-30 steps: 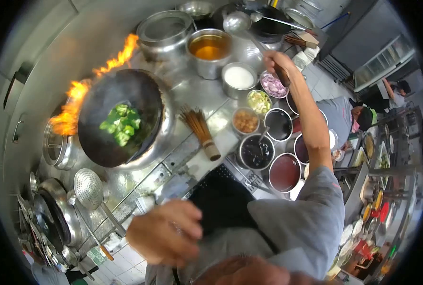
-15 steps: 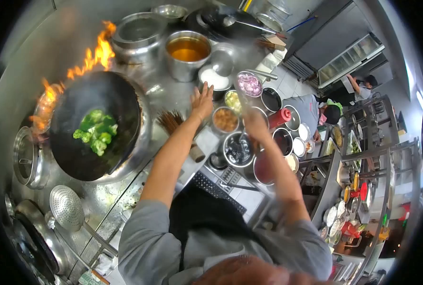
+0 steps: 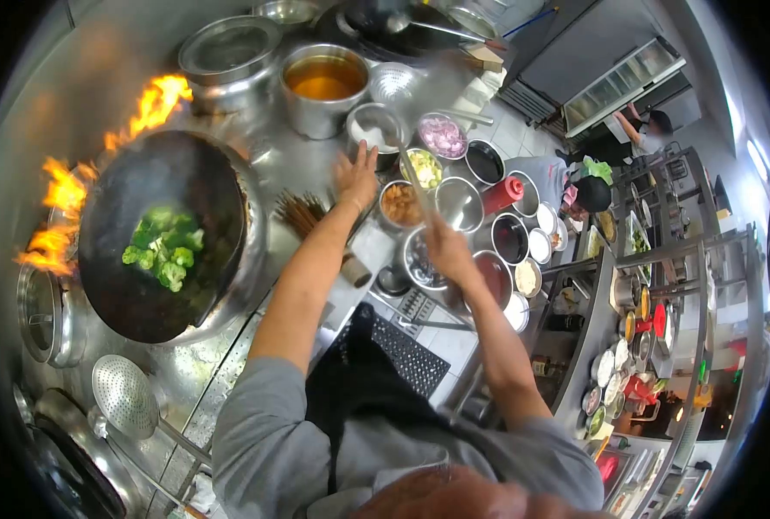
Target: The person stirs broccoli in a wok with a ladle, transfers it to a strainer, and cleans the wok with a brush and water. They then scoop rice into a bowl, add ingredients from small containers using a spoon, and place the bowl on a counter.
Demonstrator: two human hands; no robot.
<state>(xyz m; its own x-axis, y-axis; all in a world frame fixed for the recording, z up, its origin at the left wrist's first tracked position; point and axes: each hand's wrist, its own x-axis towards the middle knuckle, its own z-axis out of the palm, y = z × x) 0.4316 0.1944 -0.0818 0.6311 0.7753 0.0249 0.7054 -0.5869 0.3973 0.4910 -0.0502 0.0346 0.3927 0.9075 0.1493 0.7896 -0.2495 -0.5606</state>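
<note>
My right hand [image 3: 446,251] is wrapped round the handle of a ladle [image 3: 413,169]. The ladle's bowl overlaps the container of white seasoning [image 3: 369,137]. My left hand [image 3: 356,180] has its fingers spread, with the fingertips right at that container's near rim. Close to the hands stand pots of brown chunks [image 3: 399,204], chopped pale green pieces [image 3: 422,169] and purple onion [image 3: 442,136]. Under my right forearm is a pot with dark contents [image 3: 421,262]. On the left, broccoli [image 3: 167,246] lies in a large black wok [image 3: 160,173].
Flames [image 3: 52,203] rise along the wok's far left edge. A pot of amber liquid [image 3: 325,80] stands behind my left hand. A bamboo brush [image 3: 299,214] lies beside my left forearm, and a perforated skimmer [image 3: 125,396] at lower left. Two people work at the right.
The ladle's bowl has come down and left over the white seasoning, and my right hand has moved slightly left. My left hand stays beside the container. The view has shifted a little.
</note>
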